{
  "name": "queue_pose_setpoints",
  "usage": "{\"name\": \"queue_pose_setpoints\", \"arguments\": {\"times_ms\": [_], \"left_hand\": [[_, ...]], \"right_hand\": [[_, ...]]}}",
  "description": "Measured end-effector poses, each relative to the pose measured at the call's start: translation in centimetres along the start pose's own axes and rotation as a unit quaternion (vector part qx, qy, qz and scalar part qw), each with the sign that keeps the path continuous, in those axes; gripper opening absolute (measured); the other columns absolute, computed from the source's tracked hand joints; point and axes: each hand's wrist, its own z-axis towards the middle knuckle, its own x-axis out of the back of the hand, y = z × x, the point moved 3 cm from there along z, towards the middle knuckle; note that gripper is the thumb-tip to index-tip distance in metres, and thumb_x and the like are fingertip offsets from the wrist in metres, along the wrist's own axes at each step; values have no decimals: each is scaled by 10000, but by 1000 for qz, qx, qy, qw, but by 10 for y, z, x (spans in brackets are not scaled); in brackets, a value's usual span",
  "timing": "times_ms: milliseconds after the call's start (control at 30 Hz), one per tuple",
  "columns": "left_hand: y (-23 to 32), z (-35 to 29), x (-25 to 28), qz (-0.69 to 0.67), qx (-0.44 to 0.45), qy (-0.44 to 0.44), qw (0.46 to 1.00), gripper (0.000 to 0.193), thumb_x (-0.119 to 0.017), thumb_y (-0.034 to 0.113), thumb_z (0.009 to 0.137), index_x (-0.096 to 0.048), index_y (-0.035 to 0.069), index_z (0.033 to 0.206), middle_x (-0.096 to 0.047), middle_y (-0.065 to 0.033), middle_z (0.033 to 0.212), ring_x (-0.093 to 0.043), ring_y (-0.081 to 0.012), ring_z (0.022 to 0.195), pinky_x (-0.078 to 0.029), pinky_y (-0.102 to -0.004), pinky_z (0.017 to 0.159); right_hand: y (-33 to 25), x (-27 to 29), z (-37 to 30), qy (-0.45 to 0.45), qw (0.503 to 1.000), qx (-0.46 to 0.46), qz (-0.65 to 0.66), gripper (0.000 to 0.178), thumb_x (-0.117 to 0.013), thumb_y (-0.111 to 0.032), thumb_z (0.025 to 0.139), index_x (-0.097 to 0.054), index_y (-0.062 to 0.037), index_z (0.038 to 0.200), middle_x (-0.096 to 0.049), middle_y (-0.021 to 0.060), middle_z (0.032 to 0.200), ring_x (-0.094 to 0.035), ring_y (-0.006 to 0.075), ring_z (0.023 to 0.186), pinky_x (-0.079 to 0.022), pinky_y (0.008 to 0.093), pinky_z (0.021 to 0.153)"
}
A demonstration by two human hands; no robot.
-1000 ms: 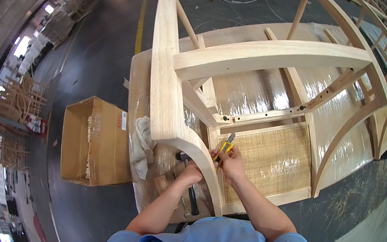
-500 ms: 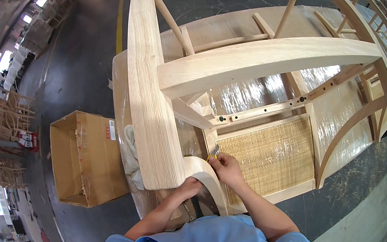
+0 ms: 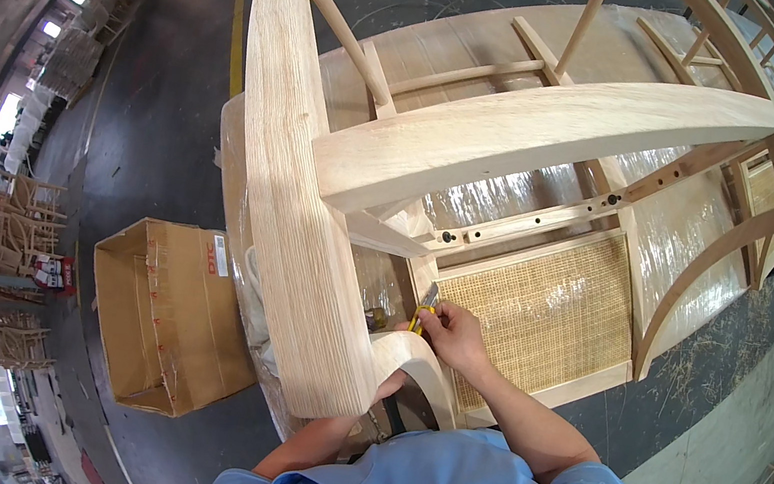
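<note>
Left hand (image 3: 392, 386) farther behind chair frame (image 3: 298, 198), grip unclear; right grip (image 3: 455, 338) around yellow knife (image 3: 421, 316)

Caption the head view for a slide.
Right hand holds a yellow utility knife near the woven panel within a wooden frame.

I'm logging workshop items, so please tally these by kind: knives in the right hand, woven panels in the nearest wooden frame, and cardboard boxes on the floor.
Yellow knife in the right hand: 1
Woven panel: 1
Cardboard box: 1
Total: 3
</note>
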Motion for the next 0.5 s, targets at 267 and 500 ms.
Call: {"name": "queue_pose_setpoints", "arguments": {"times_ms": [267,500], "left_hand": [[-6,2,3,71,25,21,997,279,-647,191,1066,-577,23,1278,-636,-45,994,-610,-149,926,-518,-350,824],[45,-1,-18,207,-18,11,978,280,-646,198,1060,-590,17,1266,-629,-71,997,-611,-178,922,-515,-376,817]], "right_hand": [[-1,-2,-2,-2,1000,-3,-12,321,-728,-311,1012,-707,-6,914,-714,103,728,-669,168,632,-517,351,591],[-5,0,-4,1,1000,-12,-16,323,-727,-306,1013,-699,-3,904,-699,100,713,-651,163,621,-504,349,581]]}}
